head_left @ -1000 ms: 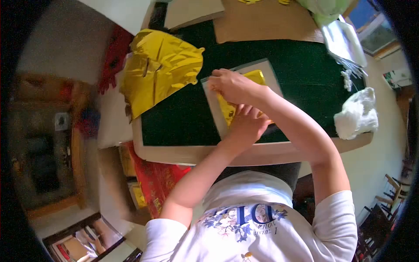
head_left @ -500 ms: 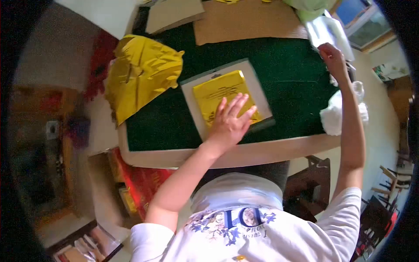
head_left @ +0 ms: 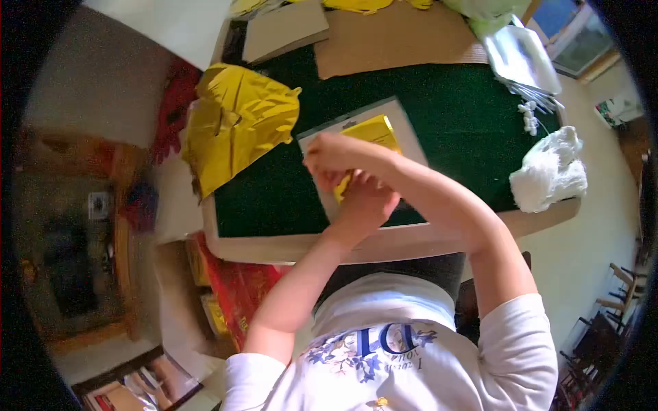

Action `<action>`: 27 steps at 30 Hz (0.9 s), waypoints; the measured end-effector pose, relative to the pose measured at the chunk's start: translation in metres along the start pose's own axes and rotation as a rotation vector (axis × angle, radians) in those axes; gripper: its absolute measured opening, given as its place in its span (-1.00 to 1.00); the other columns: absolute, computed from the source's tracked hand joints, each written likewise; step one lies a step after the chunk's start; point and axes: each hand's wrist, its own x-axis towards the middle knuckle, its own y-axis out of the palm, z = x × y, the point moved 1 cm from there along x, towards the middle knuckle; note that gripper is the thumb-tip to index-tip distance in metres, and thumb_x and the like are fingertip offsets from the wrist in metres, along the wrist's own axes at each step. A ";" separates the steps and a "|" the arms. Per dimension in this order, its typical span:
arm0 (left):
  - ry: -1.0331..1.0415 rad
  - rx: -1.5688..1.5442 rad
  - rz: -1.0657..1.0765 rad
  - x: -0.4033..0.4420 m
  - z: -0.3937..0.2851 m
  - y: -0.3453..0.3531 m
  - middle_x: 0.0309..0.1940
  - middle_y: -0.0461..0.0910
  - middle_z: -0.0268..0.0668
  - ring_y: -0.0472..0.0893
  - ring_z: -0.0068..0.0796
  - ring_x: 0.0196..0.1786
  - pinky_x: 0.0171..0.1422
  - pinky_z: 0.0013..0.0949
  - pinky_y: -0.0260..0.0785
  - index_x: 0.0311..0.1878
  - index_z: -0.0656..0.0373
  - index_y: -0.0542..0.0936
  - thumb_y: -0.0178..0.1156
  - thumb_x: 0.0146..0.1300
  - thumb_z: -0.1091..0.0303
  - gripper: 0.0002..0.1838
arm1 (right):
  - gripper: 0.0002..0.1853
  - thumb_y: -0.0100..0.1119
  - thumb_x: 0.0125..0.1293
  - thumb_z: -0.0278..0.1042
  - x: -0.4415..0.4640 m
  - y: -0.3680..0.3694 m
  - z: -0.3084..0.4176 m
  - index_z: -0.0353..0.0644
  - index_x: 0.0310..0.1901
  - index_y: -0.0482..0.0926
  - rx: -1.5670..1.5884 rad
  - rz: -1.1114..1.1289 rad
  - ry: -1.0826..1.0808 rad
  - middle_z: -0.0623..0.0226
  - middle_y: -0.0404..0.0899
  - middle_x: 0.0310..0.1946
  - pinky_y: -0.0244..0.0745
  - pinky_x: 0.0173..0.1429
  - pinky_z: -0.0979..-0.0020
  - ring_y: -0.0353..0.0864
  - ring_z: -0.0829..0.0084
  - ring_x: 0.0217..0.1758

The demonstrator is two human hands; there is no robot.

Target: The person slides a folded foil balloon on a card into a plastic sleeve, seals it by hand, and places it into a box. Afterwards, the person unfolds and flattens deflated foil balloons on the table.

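A folded yellow sheet (head_left: 373,130) with dark print lies on a clear-edged, pale flat sleeve (head_left: 406,123) with a dark hang hole at its top. My left hand (head_left: 370,204) is over the lower part of the yellow sheet, its fingers curled in. Crossing above it from the right, my right hand (head_left: 334,156) is closed at the sleeve's left side, close to the left fingertips. What lies between the fingers of either hand is hidden. The right forearm covers much of the yellow sheet.
A large crumpled yellow sheet (head_left: 240,127) lies at the left on the green tabletop (head_left: 452,116). Brown cardboard (head_left: 404,41) and a pale board (head_left: 286,33) sit at the back. Clear plastic packs (head_left: 521,58) and a crumpled white bag (head_left: 550,175) are along the right edge.
My right hand has left the plastic packs at the right edge and come across to the sleeve. My left hand, spread flat on the yellow sheet before, has curled its fingers.
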 end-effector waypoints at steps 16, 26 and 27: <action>0.015 -0.018 -0.006 0.008 0.001 -0.008 0.39 0.29 -0.22 0.24 -0.22 0.47 0.51 0.12 0.00 0.22 -0.11 0.53 0.21 0.28 0.30 -0.59 | -0.88 0.12 0.17 -0.55 -0.227 -0.260 -0.167 -0.18 -0.24 0.51 -0.992 -1.164 -0.087 0.14 0.52 -0.32 0.47 -0.13 0.22 0.55 0.12 -0.25; 0.029 -0.019 -0.016 0.007 0.003 -0.005 0.38 0.30 -0.21 0.25 -0.19 0.46 0.50 0.14 0.00 0.21 -0.09 0.51 0.19 0.29 0.30 -0.59 | -0.83 0.20 0.18 -0.57 -0.193 -0.134 -0.085 -0.21 -0.19 0.51 -0.569 -1.121 -0.349 0.18 0.58 -0.36 0.54 -0.19 0.34 0.62 0.27 -0.28; 0.031 -0.021 -0.021 0.007 0.004 -0.004 0.38 0.30 -0.20 0.25 -0.19 0.46 0.50 0.14 0.00 0.22 -0.10 0.51 0.19 0.29 0.30 -0.59 | -0.83 0.22 0.17 -0.60 -0.197 -0.101 -0.071 -0.23 -0.19 0.53 -0.410 -1.090 -0.385 0.17 0.60 -0.35 0.56 -0.19 0.37 0.64 0.31 -0.27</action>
